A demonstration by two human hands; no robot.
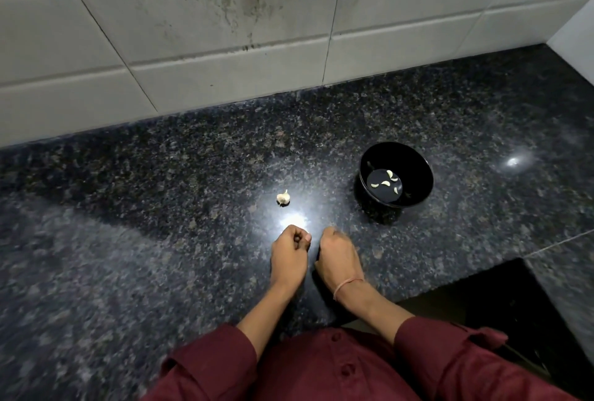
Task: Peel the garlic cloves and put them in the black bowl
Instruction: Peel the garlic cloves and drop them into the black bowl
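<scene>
Left hand [291,248] and right hand [337,254] rest just near of garlic bulb [283,197], black bowl [418,175] far right; fingers curled, contents unclear.

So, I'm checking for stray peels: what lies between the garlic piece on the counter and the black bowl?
Only bare granite counter, seen in the head view; no peel or clove lies between the garlic piece and the black bowl.

Maroon long-sleeved shirt [337,378], buttoned down the front.
Two round buttons [346,369] of the same maroon show at the chest. The left sleeve [205,365] and right sleeve [450,352] end in loose, creased cuffs partway along the forearms. A thin orange-pink thread [348,283] circles the wrist behind the right grip [337,253].
</scene>
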